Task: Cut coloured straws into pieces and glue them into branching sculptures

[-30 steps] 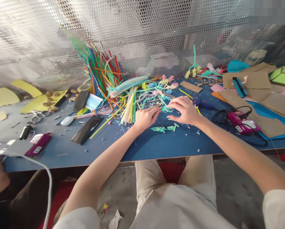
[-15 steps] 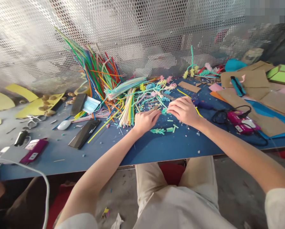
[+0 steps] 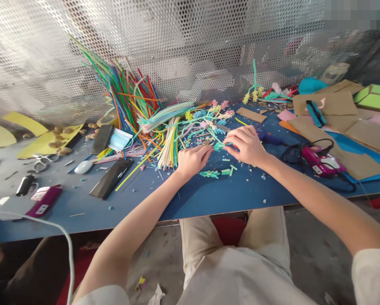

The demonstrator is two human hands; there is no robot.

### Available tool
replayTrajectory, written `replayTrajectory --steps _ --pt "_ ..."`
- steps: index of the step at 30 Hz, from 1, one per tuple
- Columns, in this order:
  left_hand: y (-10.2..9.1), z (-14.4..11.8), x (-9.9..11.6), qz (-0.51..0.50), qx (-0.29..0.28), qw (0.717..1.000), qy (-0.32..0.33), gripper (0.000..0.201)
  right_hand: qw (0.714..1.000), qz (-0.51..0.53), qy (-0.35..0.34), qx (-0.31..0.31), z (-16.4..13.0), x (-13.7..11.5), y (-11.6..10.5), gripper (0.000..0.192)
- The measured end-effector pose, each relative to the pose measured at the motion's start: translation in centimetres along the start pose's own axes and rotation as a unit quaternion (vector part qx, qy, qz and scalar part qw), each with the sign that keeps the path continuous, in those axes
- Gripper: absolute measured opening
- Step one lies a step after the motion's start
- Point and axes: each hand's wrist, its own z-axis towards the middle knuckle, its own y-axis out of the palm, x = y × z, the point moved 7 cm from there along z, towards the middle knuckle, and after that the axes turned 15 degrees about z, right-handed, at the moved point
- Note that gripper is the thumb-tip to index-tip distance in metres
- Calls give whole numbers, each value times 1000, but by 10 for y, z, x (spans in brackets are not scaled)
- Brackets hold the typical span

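Head view: teal pieces (image 3: 219, 146) between 2 hands (image 3: 192, 161) (image 3: 245, 146).

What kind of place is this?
Probably a shared craft workspace: a blue-topped table carries a heap of colorful fuzzy stems, cut brown cardboard pieces and scissors, with a perforated metal screen behind it.

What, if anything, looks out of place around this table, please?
The mask lies beside the stems, odd among craft materials. Loose mint pieces litter the table near the right hand. A white scrap and a yellow bit lie on the floor, apparently dropped.
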Motion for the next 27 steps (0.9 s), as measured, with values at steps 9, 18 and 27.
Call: replayTrajectory --steps 9,18,27 --pt "2 -1 0 -6 -6 1000 1 29 1000 -1 1 -17 0 -3 0 12" --pt "0 -1 -1 -3 -4 1000 -4 29 1000 14 16 -4 -1 4 -5 13" --pt "1 -1 -2 -17 -9 1000 -2 30 1000 18 19 2 -4 8 -5 10"
